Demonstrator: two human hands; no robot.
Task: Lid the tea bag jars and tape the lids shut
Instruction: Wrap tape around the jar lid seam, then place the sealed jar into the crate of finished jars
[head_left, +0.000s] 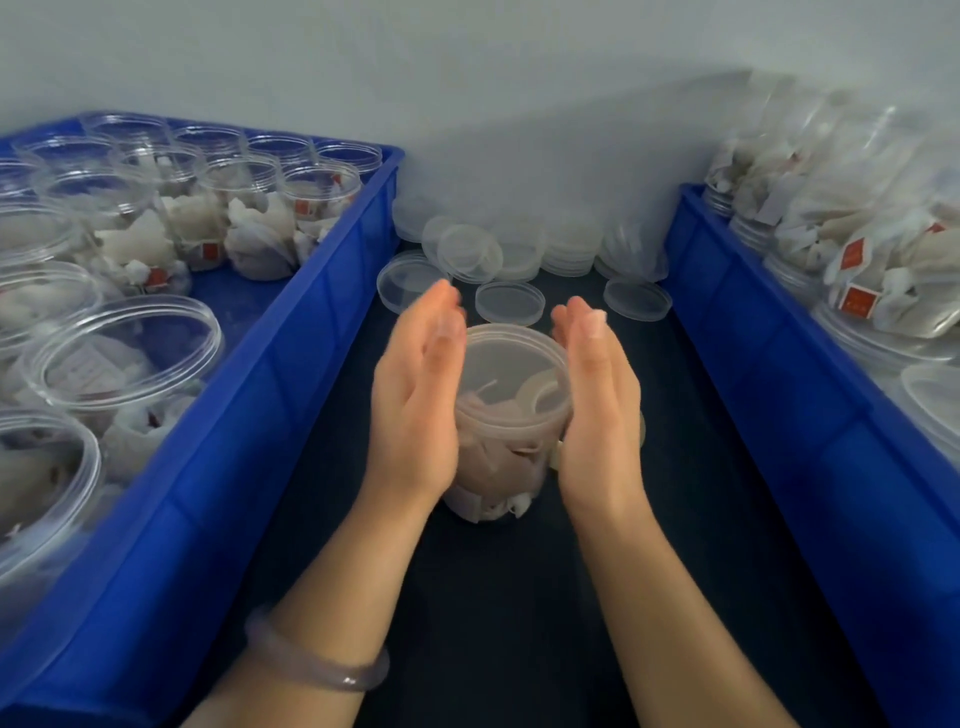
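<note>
**Both flat hands flank a lidded jar at the middle of the tabletop**

A clear plastic jar (511, 467) of tea bags stands upright on the dark tabletop (519, 597), in the lane between two blue crates. A translucent lid (511, 340) sits on its mouth; whether it is pressed fully down cannot be told.

The left hand (415, 400) lies against the jar's left side and the right hand (597, 410) against its right side. Both have straight fingers held together and pointing away from the person, palms facing each other. Neither hand curls round the jar. The left fingertips are blurred. A pale bracelet (317, 662) circles the left wrist.

The left crate (291, 364) holds many jars of tea bags with open mouths (124, 358). The right crate (779, 389) holds more jars (883, 291), with tea bags and red tags showing; that side is too blurred to tell if they are lidded.

Beyond the jar, loose lids (509, 302) lie flat on the tabletop, and behind them stacks of lids (569, 249) rest near the grey wall (467, 78).
</note>
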